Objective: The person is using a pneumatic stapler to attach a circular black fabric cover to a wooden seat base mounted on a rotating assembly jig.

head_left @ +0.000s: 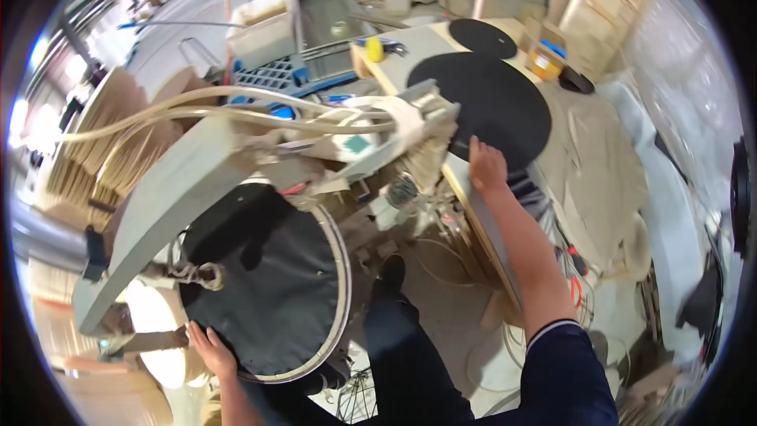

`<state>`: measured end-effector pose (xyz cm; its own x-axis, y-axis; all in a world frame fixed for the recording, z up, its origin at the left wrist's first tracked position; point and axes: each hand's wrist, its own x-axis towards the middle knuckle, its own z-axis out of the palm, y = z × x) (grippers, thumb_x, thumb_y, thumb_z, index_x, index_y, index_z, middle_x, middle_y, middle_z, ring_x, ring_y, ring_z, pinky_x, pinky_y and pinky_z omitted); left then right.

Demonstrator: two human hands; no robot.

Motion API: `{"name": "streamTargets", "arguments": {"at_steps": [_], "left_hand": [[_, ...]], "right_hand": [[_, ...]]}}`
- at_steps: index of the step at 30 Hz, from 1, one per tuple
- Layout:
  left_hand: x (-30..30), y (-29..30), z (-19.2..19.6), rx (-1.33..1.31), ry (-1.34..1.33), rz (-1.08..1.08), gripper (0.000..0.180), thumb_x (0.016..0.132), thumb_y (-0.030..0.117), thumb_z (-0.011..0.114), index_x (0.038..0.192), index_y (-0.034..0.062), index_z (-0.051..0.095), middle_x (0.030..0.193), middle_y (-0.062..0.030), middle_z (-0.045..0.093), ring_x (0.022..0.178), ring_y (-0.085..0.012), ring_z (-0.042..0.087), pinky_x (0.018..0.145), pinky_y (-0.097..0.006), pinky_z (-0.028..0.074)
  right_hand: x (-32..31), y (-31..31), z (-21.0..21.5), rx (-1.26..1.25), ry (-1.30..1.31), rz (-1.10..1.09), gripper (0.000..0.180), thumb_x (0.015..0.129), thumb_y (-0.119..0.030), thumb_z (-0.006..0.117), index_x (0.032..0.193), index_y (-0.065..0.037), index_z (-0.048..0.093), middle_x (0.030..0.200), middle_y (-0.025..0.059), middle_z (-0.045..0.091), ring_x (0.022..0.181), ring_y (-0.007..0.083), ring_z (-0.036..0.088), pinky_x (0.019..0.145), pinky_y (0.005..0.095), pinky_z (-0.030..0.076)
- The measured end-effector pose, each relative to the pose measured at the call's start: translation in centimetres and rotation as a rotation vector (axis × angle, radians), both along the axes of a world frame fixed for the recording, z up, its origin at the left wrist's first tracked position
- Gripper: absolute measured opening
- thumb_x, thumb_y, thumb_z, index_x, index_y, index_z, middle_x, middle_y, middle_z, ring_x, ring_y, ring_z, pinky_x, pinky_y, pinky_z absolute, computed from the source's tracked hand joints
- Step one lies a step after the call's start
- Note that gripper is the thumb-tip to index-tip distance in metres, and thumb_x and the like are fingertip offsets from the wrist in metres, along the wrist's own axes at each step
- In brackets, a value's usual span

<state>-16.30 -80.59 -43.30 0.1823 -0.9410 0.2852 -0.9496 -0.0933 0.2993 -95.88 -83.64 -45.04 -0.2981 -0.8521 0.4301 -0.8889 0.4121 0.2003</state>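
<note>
At the lower left a round seat panel [272,300] with a black cover and a pale rim is tilted under a grey machine arm [169,213]. My left hand [213,351] lies against its lower left edge, fingers stretched out. On the workbench ahead lies a large flat black disc [489,102]. My right arm reaches forward, and my right hand [487,166] is at the disc's near edge with its fingers curled in and pinched on it. A smaller black disc [482,38] sits just beyond the large one.
Pale hoses [236,95] cross above the machine arm. Stacks of curved wooden pieces [110,126] stand at the left. Beyond the bench are a grey tray [325,16] and a blue pallet [272,77]. A yellow container [546,61] and beige cloth [591,158] are on the right.
</note>
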Motion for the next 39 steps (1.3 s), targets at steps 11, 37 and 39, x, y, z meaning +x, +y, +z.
{"name": "streamTargets", "arguments": {"at_steps": [11,37,39], "left_hand": [[-0.4,-0.1,-1.1,0.033,-0.055,0.003,0.057,0.113,0.034,0.044,0.159,0.0002,0.039,0.165,-0.0242,0.035,0.153,-0.0417,0.032,0.125,-0.048,0.028],[-6.5,1.0,-0.2,-0.316,0.074,0.041,0.055,0.093,0.018,0.068,0.141,-0.0048,0.054,0.145,-0.031,0.054,0.134,-0.0482,0.051,0.113,-0.055,0.041],[-6.4,1.5,0.0,-0.293,0.09,0.059,0.055,0.097,0.024,0.064,0.143,-0.0047,0.053,0.15,-0.0277,0.052,0.141,-0.0456,0.047,0.117,-0.057,0.036]], "right_hand": [[-4.2,2.0,6.0,-0.62,-0.621,-0.117,0.023,0.097,-0.029,0.068,0.096,-0.008,0.076,0.094,0.0172,0.075,0.094,0.042,0.071,0.082,0.0474,0.057],[23.6,21.9,32.1,-0.456,-1.062,0.446,0.036,0.101,-0.008,0.053,0.134,-0.001,0.068,0.127,0.009,0.072,0.117,0.0153,0.064,0.104,0.0299,0.047],[29.0,22.9,33.6,-0.246,-0.894,0.548,0.037,0.098,0.001,0.055,0.133,-0.003,0.068,0.12,0.0122,0.074,0.112,0.0172,0.068,0.101,0.0303,0.05]]}}
